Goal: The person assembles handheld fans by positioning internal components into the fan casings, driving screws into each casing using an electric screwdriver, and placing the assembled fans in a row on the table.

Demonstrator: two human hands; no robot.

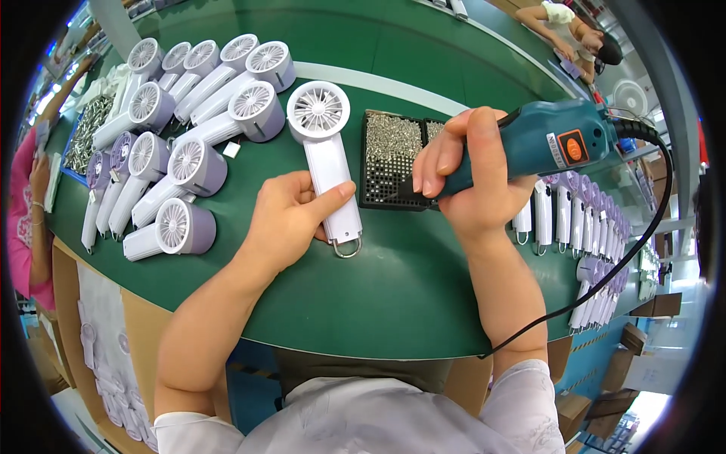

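Observation:
My left hand (291, 216) is closed round the lower handle of a white handheld fan (330, 160), thumb across its front. The fan's round grille faces up and a metal loop sticks out at its base. In my right hand (480, 170) is a teal electric screwdriver (541, 144), its nose pointing left and down. The tip is over the black screw tray (398, 206), whose back part is heaped with small silver screws (393, 136) and whose front part is a grid of holes. My right hand hides the tray's right side.
Several white and lilac fans (200, 166) lie at the left, beside a blue tray of metal loops (91, 132). Rows of fans (578, 216) lie at the right. The screwdriver's black cable (654, 242) curves past my right arm. Co-workers (571, 38) sit across and at left.

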